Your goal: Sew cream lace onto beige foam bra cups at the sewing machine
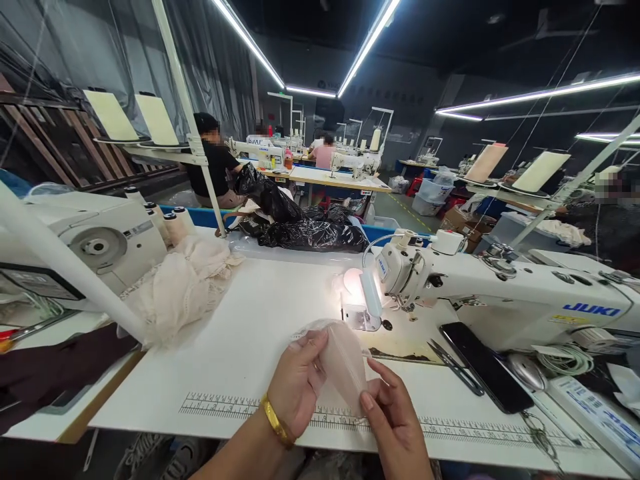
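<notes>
A small piece of sheer cream fabric [344, 360] is stretched between my two hands above the front of the white sewing table [240, 340]. My left hand [300, 380] pinches its upper left part between thumb and fingers; a gold bracelet [277, 421] circles that wrist. My right hand [393, 417] grips the lower right edge of the fabric between thumb and forefinger. Just beyond the hands is the lit needle area of a white sewing machine [500, 283], with its metal needle plate [361, 319]. A printed ruler strip [250, 408] runs along the table below the fabric.
Cream ruffled fabric [180, 287] lies heaped at the left. Thread snips [455, 367], a black phone [486, 368] and a coil of cord [565, 360] rest at the right. Black plastic bags [310, 230] sit behind the table. A person in black [213, 160] sits farther back.
</notes>
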Demonstrator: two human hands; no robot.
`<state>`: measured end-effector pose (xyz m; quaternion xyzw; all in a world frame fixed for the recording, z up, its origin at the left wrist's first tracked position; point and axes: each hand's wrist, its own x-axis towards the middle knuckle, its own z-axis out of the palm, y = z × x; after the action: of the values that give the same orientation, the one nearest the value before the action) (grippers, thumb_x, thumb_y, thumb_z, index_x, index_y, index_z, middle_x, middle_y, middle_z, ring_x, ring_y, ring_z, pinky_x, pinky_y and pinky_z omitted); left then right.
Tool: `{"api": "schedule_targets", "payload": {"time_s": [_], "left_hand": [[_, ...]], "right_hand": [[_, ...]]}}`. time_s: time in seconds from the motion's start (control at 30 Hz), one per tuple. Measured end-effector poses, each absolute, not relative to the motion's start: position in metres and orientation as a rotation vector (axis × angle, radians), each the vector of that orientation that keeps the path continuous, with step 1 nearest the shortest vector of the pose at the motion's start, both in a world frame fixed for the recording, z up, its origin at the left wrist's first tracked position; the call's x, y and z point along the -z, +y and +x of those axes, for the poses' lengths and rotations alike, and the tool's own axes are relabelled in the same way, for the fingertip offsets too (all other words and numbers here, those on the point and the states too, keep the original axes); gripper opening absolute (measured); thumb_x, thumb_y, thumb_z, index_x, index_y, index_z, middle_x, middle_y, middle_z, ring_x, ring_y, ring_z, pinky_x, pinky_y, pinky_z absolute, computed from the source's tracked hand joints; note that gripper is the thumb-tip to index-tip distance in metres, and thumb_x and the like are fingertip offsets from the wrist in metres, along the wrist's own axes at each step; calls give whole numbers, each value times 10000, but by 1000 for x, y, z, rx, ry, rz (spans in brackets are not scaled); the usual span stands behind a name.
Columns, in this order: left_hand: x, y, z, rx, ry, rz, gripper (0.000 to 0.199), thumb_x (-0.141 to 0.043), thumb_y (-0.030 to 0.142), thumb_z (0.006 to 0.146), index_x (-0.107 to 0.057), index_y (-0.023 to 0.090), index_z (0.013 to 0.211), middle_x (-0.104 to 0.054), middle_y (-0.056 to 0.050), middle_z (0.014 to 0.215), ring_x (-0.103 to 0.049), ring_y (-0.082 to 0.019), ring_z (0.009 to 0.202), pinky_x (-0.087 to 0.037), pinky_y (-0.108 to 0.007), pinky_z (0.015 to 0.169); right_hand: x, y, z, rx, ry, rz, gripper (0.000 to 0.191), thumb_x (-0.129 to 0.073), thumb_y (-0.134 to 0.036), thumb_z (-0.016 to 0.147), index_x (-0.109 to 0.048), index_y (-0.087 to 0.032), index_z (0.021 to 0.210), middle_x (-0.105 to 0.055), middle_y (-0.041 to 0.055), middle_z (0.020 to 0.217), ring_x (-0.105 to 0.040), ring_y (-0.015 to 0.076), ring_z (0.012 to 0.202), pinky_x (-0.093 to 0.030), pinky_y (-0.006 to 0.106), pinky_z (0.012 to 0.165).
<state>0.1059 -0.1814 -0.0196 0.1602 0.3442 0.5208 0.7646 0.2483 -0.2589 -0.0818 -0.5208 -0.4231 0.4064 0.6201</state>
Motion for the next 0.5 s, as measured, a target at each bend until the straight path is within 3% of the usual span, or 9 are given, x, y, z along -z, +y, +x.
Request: {"api": "schedule_targets", "payload": {"time_s": [0.17, 0.37, 0.5], "left_hand": [[15, -181, 111, -1106, 750, 470, 433, -975, 450, 627, -791, 129, 851, -779, -105, 922, -716, -252, 907, -568, -273, 735], [13, -177, 116, -1119, 767, 391, 424, -977, 457, 594, -762, 136, 769, -768, -92, 898, -709, -254, 919, -559, -270, 745], [14, -177, 118, -1112, 759, 382, 382, -945, 432, 644, -758, 128, 779, -761, -94, 864, -712, -258, 914, -562, -284, 766]], "right_hand": [[76, -252, 250, -1073, -841, -1178, 657, -784, -565, 868, -564, -300, 1427, -612, -11, 823, -593, 181, 758, -507, 295, 714], [77, -247, 251, -1090, -747, -1151, 681, -840, -550, 814, -578, -294, 1389, -584, -36, 783, -566, 160, 711, -481, 261, 665], [78, -246, 252, -1085, -746, -1140, 670, -841, -535, 820, -575, -293, 1385, -595, -41, 776, -579, 158, 715, -491, 264, 688]]}}
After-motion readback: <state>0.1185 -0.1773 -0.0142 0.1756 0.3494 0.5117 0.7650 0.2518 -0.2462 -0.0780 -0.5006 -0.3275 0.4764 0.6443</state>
